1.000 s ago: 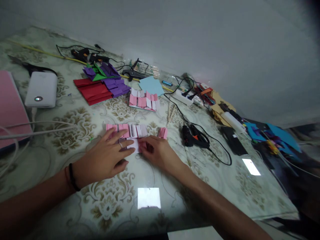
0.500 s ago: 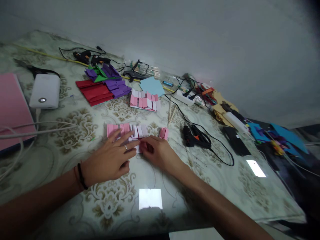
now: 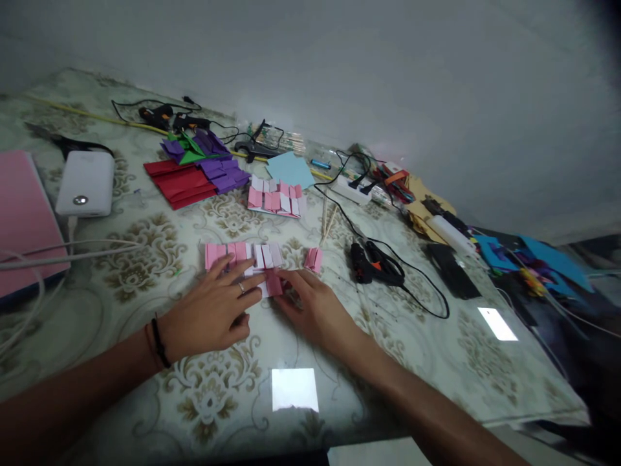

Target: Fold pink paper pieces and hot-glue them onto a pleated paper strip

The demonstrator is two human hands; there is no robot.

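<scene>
My left hand (image 3: 213, 310) lies with its fingers spread over a row of folded pink and white paper pieces (image 3: 266, 255), partly hiding them. A small folded pink paper piece (image 3: 274, 283) sits at the row's lower right. The thumb and index finger of my right hand (image 3: 313, 301) close on that piece's right edge. To the right of the row stands a loose pink folded paper piece (image 3: 314, 259). Behind it is a pink and white checkered paper panel (image 3: 275, 199).
A black glue gun (image 3: 376, 265) with a looping cord lies at right, beside a black phone-like slab (image 3: 453, 270). Red folded paper (image 3: 179, 183), purple folded paper (image 3: 226, 173) and a light blue sheet (image 3: 291, 169) lie behind. At left are a white power bank (image 3: 86, 183) and cables.
My right hand has shifted slightly right, uncovering the small pink piece at its fingertips. My left hand stays over the row. The whole view has moved a little.
</scene>
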